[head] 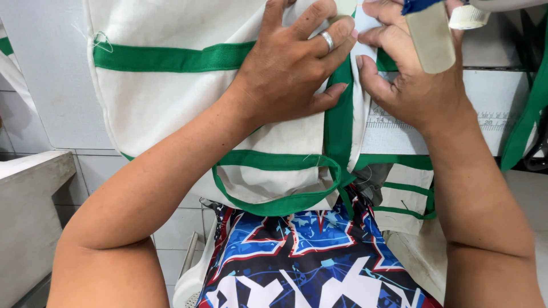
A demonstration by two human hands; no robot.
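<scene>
Patterned blue, red and white garment (308,256), nearest, below cream bag (171,108). Left hand (291,63) spread flat, pressing bag beside green strap (339,114). Right hand (411,74) pressed on strap's other side, fingers pinching fabric. Bag draped over counter (502,97).

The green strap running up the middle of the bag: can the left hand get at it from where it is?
Probably yes: the left hand lies flat on the white bag, fingertips already against the green strap, with nothing between them.

Bright, even daylight; soft shadows, sharp focus.
</scene>
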